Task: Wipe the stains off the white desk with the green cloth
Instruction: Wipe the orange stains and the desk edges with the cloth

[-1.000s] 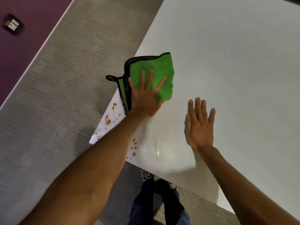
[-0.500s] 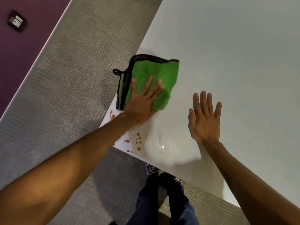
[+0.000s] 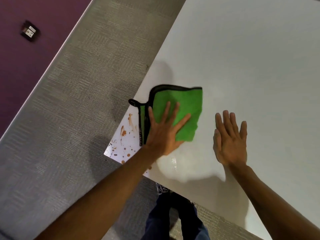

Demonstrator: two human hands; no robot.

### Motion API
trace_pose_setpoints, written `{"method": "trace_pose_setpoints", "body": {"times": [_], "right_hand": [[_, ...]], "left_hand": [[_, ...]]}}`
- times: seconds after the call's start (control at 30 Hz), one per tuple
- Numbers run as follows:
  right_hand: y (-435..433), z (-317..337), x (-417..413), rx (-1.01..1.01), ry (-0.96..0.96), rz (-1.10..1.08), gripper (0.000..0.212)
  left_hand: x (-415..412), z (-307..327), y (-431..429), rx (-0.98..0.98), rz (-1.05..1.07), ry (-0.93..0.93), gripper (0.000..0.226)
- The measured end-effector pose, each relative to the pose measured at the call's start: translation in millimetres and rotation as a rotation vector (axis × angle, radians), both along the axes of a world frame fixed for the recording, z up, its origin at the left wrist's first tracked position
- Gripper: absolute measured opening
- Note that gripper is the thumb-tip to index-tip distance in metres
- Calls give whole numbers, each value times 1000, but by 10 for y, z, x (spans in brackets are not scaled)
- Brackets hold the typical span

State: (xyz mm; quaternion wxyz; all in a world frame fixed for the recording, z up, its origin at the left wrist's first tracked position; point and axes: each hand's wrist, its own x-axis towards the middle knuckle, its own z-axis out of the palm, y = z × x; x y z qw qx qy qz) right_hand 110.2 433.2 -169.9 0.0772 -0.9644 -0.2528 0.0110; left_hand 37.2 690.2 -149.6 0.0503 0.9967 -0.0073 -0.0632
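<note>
A folded green cloth (image 3: pixel 187 108) with black trim lies on the white desk (image 3: pixel 251 63) near its left corner. My left hand (image 3: pixel 164 130) presses flat on the cloth, fingers spread. Brown stains (image 3: pixel 123 132) speckle the desk corner just left of and below the cloth; my left forearm covers some of them. To the right of the cloth, my right hand (image 3: pixel 229 141) rests flat on the bare desk, fingers together, holding nothing. A wet sheen (image 3: pixel 174 163) shows on the desk between the two hands.
Grey carpet (image 3: pixel 78 110) surrounds the desk's left and near edges. A purple wall with a socket (image 3: pixel 30 31) stands at the upper left. My legs and shoes (image 3: pixel 173 213) stand below the desk's near edge.
My left hand has slid the cloth back and forth near the corner, now uncovering more of the stains on the left. My right hand has stayed flat on the desk.
</note>
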Motion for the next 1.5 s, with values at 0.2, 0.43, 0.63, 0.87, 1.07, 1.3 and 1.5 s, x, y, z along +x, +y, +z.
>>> {"method": "trace_pose_setpoints", "body": {"times": [0.2, 0.43, 0.63, 0.87, 1.07, 1.3, 1.5], "right_hand": [[-17, -76, 17, -13, -27, 16, 59], [-17, -55, 11, -13, -28, 16, 60], [5, -9, 17, -31, -17, 11, 60], [18, 39, 4, -32, 13, -6, 58], [25, 53, -9, -10, 18, -1, 57], [32, 66, -22, 13, 11, -5, 57], [42, 30, -15, 7, -29, 13, 60]], "left_hand": [[868, 39, 634, -61, 417, 32, 93], [979, 14, 722, 32, 364, 40, 85], [513, 54, 594, 25, 54, 65, 84], [-363, -44, 21, 60, -170, 10, 98], [-1049, -91, -504, -23, -240, -32, 95], [-1183, -14, -752, -53, 10, -11, 91], [-650, 15, -520, 15, 331, 33, 92]]}}
